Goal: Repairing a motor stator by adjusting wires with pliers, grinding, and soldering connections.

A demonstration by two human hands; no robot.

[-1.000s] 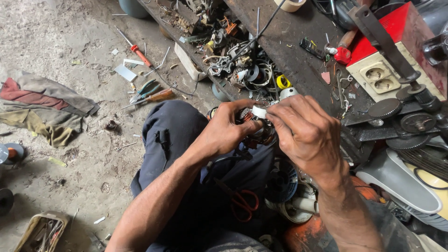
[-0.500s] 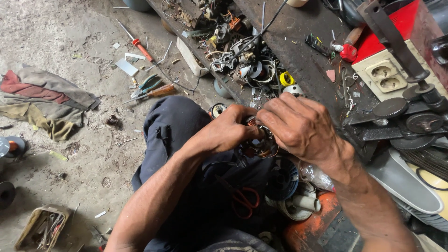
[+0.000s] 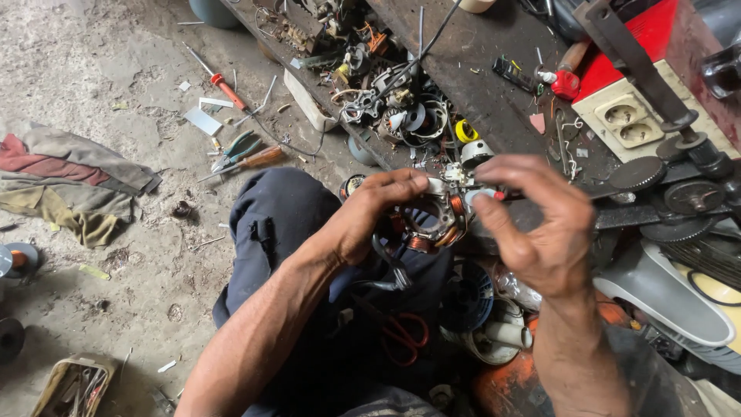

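Just right of the frame's centre, over the person's lap, the left hand (image 3: 363, 220) grips a ring-shaped motor core (image 3: 428, 220) wound with copper coils, thumb and fingers closed on its left rim. The right hand (image 3: 540, 232) is half open beside the ring's right edge; its thumb and forefinger appear pinched on a small pale piece at the rim — what that piece is cannot be told.

To work well here, the left hand should hold the ring firm and keep its open face turned up toward the eyes, while the right fingertips work lightly at the rim so the thin copper wire is not scraped or kinked.

The ring has no real long axis — it is round, with its hole facing up toward the camera and tipped a little to the upper right.

Red-handled scissors (image 3: 401, 332) lie on the lap below, and pliers (image 3: 235, 150) lie on the floor at upper left.
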